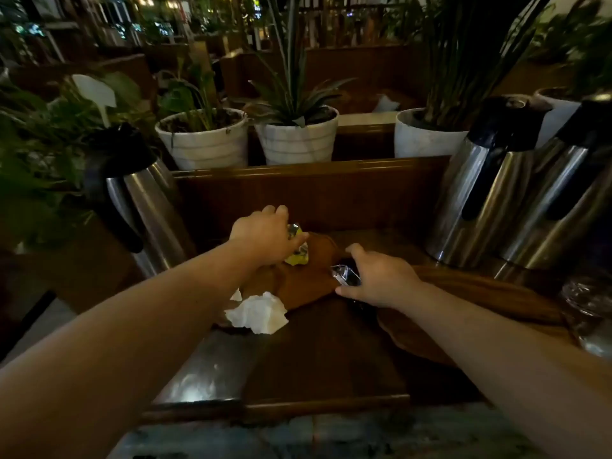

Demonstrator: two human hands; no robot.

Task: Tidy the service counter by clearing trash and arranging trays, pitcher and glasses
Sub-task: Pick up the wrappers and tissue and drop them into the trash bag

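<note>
Although the light is dim and much of the scene is murky, both hands are plain over the dark wooden worktop (324, 356). The left hand (265, 233) is closed around a crumpled yellow and silver wrapper (297, 251), its fingers hiding the upper part of it. The right hand (377, 279) grips a shiny silver wrapper (344, 274); something dark lies under that hand, but what it is cannot be made out. Both wrappers sit over a brown wooden tray (298, 283), whose edges blend into the worktop. A crumpled white napkin (258, 313) lies loose on the worktop at the tray's near left edge, just beside the left forearm.

Another wooden tray (490, 293) stretches to the right, partly covered by the right arm. Clear glasses (587, 309) stand at the right edge, cut off and blurred. One steel pitcher (142, 200) stands at the left and two steel pitchers (516, 193) at the right, the farthest cropped by the frame. White plant pots (294, 140) line the ledge behind.
</note>
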